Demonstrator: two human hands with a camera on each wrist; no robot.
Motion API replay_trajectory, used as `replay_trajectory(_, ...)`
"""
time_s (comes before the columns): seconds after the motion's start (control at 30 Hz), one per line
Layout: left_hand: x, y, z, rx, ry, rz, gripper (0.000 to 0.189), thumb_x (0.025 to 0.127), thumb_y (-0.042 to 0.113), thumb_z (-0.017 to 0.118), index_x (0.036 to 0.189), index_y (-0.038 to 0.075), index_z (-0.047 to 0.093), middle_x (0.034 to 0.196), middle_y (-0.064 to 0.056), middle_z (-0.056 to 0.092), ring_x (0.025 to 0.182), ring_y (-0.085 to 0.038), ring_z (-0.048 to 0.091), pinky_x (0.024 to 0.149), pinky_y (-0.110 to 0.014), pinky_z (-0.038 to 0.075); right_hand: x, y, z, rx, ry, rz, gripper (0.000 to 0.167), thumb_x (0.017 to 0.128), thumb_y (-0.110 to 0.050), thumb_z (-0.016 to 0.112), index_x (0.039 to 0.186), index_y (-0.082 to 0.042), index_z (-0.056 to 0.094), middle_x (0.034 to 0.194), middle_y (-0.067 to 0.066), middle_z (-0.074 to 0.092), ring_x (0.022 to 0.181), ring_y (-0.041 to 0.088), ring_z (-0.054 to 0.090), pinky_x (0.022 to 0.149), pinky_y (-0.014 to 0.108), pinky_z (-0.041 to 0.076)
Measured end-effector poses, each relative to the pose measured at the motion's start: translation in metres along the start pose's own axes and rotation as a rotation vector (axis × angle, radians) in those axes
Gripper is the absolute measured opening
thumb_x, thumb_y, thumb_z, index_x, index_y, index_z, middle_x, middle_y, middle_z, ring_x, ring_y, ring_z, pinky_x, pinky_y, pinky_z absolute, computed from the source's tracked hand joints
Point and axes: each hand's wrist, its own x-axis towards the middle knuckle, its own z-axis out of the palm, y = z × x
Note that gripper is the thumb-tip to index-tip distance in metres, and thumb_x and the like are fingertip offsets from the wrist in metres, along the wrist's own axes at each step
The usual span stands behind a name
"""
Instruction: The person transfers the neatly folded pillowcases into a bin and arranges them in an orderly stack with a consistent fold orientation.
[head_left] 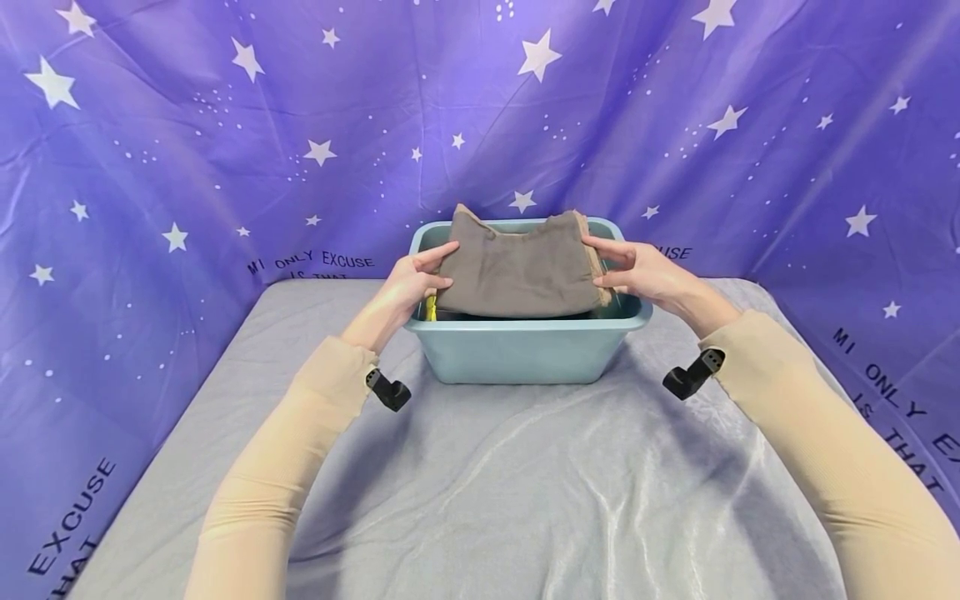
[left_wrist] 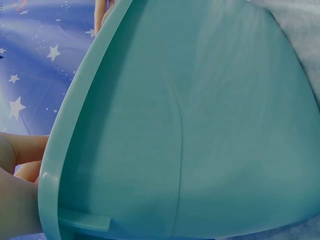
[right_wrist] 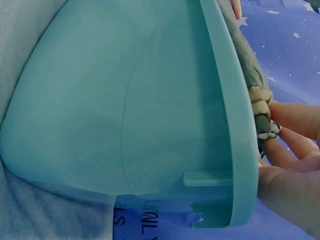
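Observation:
A folded grey-brown cloth [head_left: 517, 271] with tan edges lies across the opening of a light blue plastic basin [head_left: 517, 354], its far side raised above the back rim. At the cloth's left edge, my left hand [head_left: 408, 287] holds it between thumb and fingers. My right hand [head_left: 648, 271] grips the opposite edge. In the right wrist view, layered folds of the cloth [right_wrist: 245, 60] show over the rim beside the right hand's fingers. The left wrist view shows mostly the basin's outer wall [left_wrist: 200, 125], which hides much of the left hand [left_wrist: 20, 185].
Something yellow [head_left: 431, 308] shows inside the basin's left end; its kind cannot be made out. The basin stands near the back of a surface covered in grey cloth [head_left: 525, 483]. A purple star-printed curtain [head_left: 390, 100] hangs behind and at both sides.

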Motion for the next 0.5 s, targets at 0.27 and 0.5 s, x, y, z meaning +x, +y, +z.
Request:
replay_trajectory(0.27,0.0005,-0.0015,-0.0002,0.008,0.012,-0.022,0.060,0.080,-0.014,0.052,0.131,0.016,0.045,0.137,-0.007,0.038,0.117,-0.020,0.044,0.093,-0.035,0.039,0.0008,0.0022,0.0000,0.012,-0.014,0.000,0.067,0.085,-0.002,0.056,0.140,-0.023,0.025,0.147,0.012,0.010,0.124,0.029,0.034,0.103,0.045,0.023)
replay_trajectory(0.5,0.0006,-0.0023,0.0002,0.058,0.033,0.001,0.058,0.080,-0.012,0.051,0.131,0.016,0.046,0.137,-0.006,0.037,0.120,-0.018,0.040,0.094,-0.035,0.037,0.0002,0.0020,0.0006,-0.015,0.013,-0.023,0.064,0.085,-0.002,0.054,0.140,-0.021,0.026,0.145,0.013,0.017,0.110,0.017,0.049,0.099,0.040,0.031)
